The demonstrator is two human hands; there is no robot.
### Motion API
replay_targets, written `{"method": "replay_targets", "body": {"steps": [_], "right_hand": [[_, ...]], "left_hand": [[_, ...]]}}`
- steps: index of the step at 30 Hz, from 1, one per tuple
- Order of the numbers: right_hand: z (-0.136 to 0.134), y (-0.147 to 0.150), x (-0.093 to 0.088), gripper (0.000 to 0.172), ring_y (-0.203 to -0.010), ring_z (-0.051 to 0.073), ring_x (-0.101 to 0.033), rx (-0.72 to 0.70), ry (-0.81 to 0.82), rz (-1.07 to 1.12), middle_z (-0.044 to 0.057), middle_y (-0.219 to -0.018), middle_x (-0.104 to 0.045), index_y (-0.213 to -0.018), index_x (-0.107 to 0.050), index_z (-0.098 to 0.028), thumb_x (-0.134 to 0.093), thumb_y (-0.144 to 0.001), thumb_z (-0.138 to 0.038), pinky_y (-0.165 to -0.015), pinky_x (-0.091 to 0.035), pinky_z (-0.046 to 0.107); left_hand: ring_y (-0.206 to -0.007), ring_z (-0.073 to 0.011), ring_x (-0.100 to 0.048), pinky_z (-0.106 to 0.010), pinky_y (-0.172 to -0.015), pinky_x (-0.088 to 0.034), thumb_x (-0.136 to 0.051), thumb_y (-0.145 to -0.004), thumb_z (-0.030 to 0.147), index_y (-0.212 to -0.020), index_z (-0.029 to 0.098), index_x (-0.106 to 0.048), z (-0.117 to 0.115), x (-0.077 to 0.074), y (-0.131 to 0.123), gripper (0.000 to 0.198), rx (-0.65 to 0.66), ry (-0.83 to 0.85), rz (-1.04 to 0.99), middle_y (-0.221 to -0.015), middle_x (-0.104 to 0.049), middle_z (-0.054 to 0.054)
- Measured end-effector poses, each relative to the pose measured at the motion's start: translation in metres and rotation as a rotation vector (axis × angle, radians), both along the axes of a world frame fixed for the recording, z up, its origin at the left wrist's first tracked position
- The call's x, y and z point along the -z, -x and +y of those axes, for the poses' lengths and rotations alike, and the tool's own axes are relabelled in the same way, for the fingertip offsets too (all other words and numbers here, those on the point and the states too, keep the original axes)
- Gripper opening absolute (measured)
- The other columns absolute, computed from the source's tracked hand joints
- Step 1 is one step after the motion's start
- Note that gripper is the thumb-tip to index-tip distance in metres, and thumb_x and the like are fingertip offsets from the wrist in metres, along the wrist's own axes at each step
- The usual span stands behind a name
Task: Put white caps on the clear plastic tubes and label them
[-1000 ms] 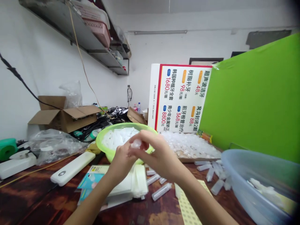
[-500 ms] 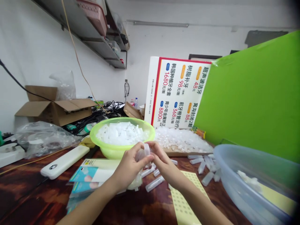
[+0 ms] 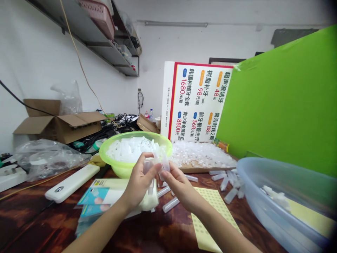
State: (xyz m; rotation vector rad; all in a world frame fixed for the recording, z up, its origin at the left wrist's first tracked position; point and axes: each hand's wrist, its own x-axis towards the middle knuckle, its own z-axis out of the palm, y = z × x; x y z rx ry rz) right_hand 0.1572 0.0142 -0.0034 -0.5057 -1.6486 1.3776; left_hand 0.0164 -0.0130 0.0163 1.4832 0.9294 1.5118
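Note:
My left hand (image 3: 138, 182) and my right hand (image 3: 179, 184) meet above the dark wooden table, just in front of a green bowl (image 3: 116, 168) heaped with white plastic pieces. Both pinch small clear plastic tubes (image 3: 158, 164) between their fingertips: the left hand's fingers wrap the tube on the left, the right hand's thumb and forefinger grip the tube on the right. Under the hands lie several loose clear tubes (image 3: 171, 204), a stack of white bags (image 3: 150, 200) and a yellow dotted sticker sheet (image 3: 210, 218).
A blue-grey basin (image 3: 279, 196) with a few pieces stands at the right. Behind it lean a green board (image 3: 284, 102) and a printed price sign (image 3: 196, 102). A pile of clear pieces (image 3: 200, 156), a white remote-like bar (image 3: 72, 182), plastic bags, cables and a cardboard box (image 3: 58, 123) crowd the left.
My hands have come lower and nearer to me, in front of the bowl. The clear tubes now stand more upright between my fingertips. The view has tilted down a little.

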Motion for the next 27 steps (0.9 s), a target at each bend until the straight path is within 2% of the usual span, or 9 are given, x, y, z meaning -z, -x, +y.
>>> {"method": "replay_targets", "body": {"steps": [5, 7, 10, 12, 15, 19, 21, 23, 27], "right_hand": [[0.004, -0.007, -0.007, 0.028, -0.072, 0.015, -0.054, -0.071, -0.057, -0.189, 0.0, -0.083, -0.055, -0.11, -0.049, -0.024, -0.053, -0.088, -0.041, -0.069, -0.046, 0.029], [0.008, -0.009, -0.006, 0.019, -0.076, 0.016, -0.054, 0.042, -0.199, -0.26, 0.001, -0.085, -0.054, -0.106, -0.048, -0.023, -0.048, -0.091, -0.034, -0.071, -0.046, 0.031], [0.013, -0.013, -0.005, 0.01, -0.084, 0.019, -0.053, 0.332, -0.497, -0.276, 0.004, -0.091, -0.054, -0.101, -0.045, -0.023, -0.042, -0.092, -0.022, -0.078, -0.044, 0.033], [0.013, -0.014, -0.005, 0.017, -0.088, 0.02, -0.052, 0.423, -0.681, -0.257, 0.005, -0.095, -0.053, -0.105, -0.043, -0.023, -0.041, -0.091, -0.015, -0.08, -0.044, 0.035], [0.01, -0.012, -0.002, 0.034, -0.089, 0.021, -0.052, 0.399, -0.928, -0.246, 0.007, -0.097, -0.049, -0.114, -0.042, -0.025, -0.041, -0.086, -0.006, -0.077, -0.046, 0.035], [0.006, -0.007, 0.005, 0.055, -0.09, 0.021, -0.052, 0.39, -1.112, -0.32, 0.009, -0.102, -0.05, -0.133, -0.033, -0.028, -0.04, -0.085, -0.003, -0.076, -0.049, 0.035], [0.005, -0.006, 0.008, 0.055, -0.09, 0.022, -0.052, 0.457, -1.193, -0.335, 0.01, -0.104, -0.051, -0.136, -0.033, -0.028, -0.043, -0.087, -0.006, -0.076, -0.05, 0.036], [0.005, -0.004, 0.009, 0.047, -0.086, 0.021, -0.051, 0.522, -1.323, -0.348, 0.01, -0.099, -0.052, -0.132, -0.042, -0.025, -0.044, -0.088, -0.007, -0.073, -0.049, 0.035], [0.002, -0.002, 0.005, 0.037, -0.073, 0.018, -0.046, 0.533, -1.525, -0.417, 0.004, -0.079, -0.051, -0.121, -0.055, -0.024, -0.041, -0.09, -0.006, -0.067, -0.045, 0.032]], "left_hand": [[-0.049, -0.0116, -0.054, -0.02, -0.048, -0.04, -0.065, -0.078, 0.048, -0.103, 0.023, -0.045, 0.006, 0.006, 0.007, 0.041, 0.032, 0.021, 0.072, -0.058, -0.057, 0.006], [-0.045, -0.0082, -0.047, -0.017, -0.042, -0.034, -0.064, -0.078, 0.052, -0.106, 0.023, -0.046, 0.006, 0.005, 0.008, 0.044, 0.031, 0.058, 0.03, -0.059, -0.054, 0.007], [-0.044, -0.005, -0.041, -0.015, -0.038, -0.029, -0.063, -0.079, 0.053, -0.11, 0.024, -0.047, 0.003, -0.001, 0.008, 0.045, 0.093, 0.145, -0.137, -0.068, -0.055, 0.006], [-0.049, -0.0054, -0.047, -0.015, -0.043, -0.036, -0.066, -0.078, 0.049, -0.111, 0.024, -0.049, 0.001, -0.004, 0.007, 0.044, 0.165, 0.206, -0.266, -0.073, -0.057, 0.005], [-0.063, -0.0096, -0.058, -0.019, -0.058, -0.048, -0.071, -0.076, 0.04, -0.108, 0.023, -0.053, 0.001, -0.004, 0.004, 0.041, 0.215, 0.287, -0.452, -0.077, -0.061, 0.003], [-0.075, -0.0121, -0.064, -0.02, -0.069, -0.053, -0.068, -0.079, 0.029, -0.102, 0.024, -0.055, 0.001, 0.004, -0.005, 0.027, 0.225, 0.321, -0.656, -0.082, -0.066, 0.002], [-0.076, -0.0126, -0.065, -0.021, -0.071, -0.054, -0.064, -0.084, 0.03, -0.1, 0.024, -0.056, -0.002, 0.005, -0.009, 0.019, 0.285, 0.352, -0.726, -0.085, -0.067, 0.001], [-0.078, -0.0137, -0.066, -0.024, -0.072, -0.055, -0.055, -0.09, 0.034, -0.098, 0.024, -0.056, -0.007, 0.003, -0.011, 0.013, 0.368, 0.396, -0.798, -0.089, -0.067, -0.001], [-0.077, -0.0139, -0.067, -0.025, -0.071, -0.056, -0.038, -0.097, 0.036, -0.092, 0.021, -0.056, -0.014, -0.003, -0.008, 0.025, 0.429, 0.45, -0.887, -0.092, -0.067, -0.003]]}}
